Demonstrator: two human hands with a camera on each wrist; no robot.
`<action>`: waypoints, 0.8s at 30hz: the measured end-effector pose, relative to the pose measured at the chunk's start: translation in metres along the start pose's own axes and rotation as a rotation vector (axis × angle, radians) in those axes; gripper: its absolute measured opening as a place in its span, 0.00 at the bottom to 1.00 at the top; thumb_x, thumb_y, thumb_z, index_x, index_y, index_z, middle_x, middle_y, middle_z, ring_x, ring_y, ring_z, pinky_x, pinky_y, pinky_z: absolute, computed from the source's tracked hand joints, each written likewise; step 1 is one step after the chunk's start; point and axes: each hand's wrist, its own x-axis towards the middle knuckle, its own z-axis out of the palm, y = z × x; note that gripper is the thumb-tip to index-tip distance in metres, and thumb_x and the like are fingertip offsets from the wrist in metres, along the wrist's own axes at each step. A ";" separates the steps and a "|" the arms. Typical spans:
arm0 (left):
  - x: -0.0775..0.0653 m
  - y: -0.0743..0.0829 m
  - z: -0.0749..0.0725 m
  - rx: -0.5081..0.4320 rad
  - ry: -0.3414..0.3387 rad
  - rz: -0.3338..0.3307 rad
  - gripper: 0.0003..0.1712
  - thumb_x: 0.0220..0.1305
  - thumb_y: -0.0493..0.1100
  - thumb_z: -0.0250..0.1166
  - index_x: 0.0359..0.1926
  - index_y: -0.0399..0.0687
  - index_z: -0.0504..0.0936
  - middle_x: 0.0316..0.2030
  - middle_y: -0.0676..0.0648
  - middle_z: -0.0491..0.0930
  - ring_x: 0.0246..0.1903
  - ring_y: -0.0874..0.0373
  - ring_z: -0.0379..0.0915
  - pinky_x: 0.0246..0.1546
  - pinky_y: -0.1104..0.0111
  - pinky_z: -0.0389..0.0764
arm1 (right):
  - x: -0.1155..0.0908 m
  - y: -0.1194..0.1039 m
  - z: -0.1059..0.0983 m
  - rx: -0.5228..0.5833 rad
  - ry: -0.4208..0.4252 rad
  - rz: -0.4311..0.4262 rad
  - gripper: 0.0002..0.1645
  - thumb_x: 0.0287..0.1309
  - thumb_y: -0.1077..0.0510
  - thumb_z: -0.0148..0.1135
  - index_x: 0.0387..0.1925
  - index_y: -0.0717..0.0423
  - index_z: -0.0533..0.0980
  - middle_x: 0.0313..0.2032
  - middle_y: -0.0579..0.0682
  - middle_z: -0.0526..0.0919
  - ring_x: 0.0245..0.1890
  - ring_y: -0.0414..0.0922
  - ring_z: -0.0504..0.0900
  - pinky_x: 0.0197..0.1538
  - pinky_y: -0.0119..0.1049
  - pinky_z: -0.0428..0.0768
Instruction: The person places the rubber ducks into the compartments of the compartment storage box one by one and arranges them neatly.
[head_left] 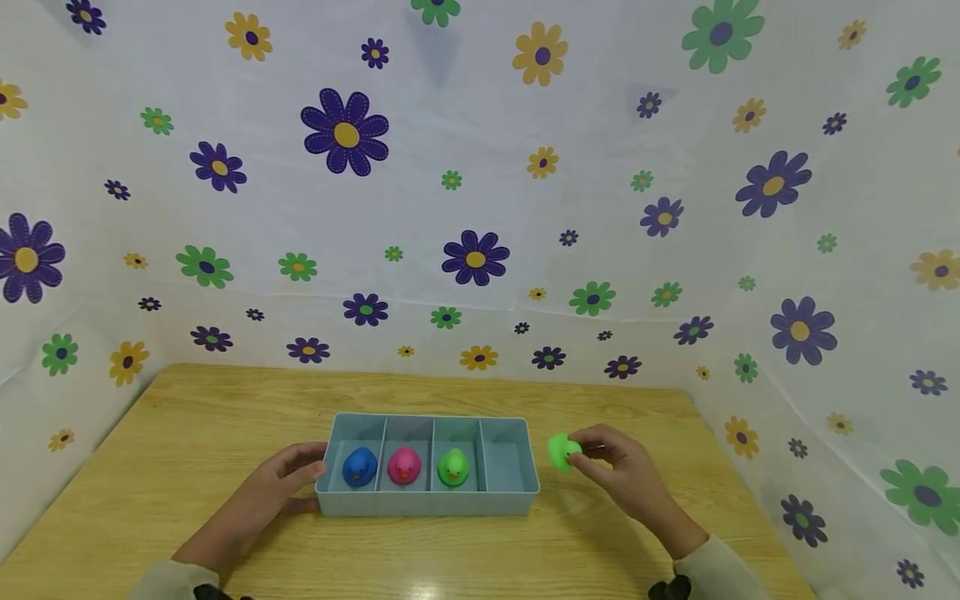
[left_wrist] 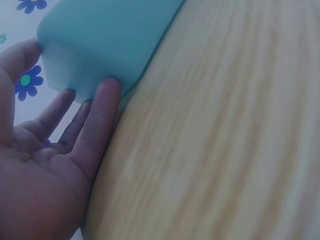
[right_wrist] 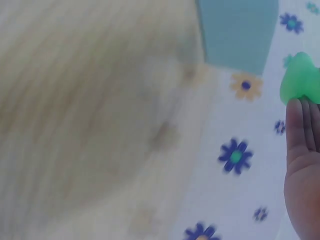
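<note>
A pale blue divided box [head_left: 427, 503] stands on the table with its long side toward me. From left to right its compartments hold a blue toy duck [head_left: 360, 467], a pink toy duck [head_left: 404, 465] and a green toy duck [head_left: 453, 467]; the rightmost compartment has no duck. Fairly straight fingers of my left hand [head_left: 272, 492] touch the box's left end wall [left_wrist: 100, 50]. Just right of the box, my right hand [head_left: 624, 472] pinches a bright green toy duck [head_left: 561, 451] between thumb and fingers. The right wrist view shows this duck at its right edge, above the fingertips.
The wooden table [head_left: 427, 550] carries the box and ends at its back edge against a white flower-print cloth [head_left: 420, 200]. The same cloth hangs along the left and right sides.
</note>
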 end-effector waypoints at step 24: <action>0.001 -0.003 -0.001 -0.009 0.001 0.003 0.41 0.74 0.57 0.64 0.76 0.40 0.62 0.72 0.36 0.67 0.65 0.43 0.71 0.53 0.53 0.86 | 0.045 -0.029 0.056 -0.296 -0.279 0.022 0.11 0.65 0.52 0.72 0.48 0.49 0.84 0.40 0.37 0.83 0.30 0.36 0.72 0.31 0.30 0.75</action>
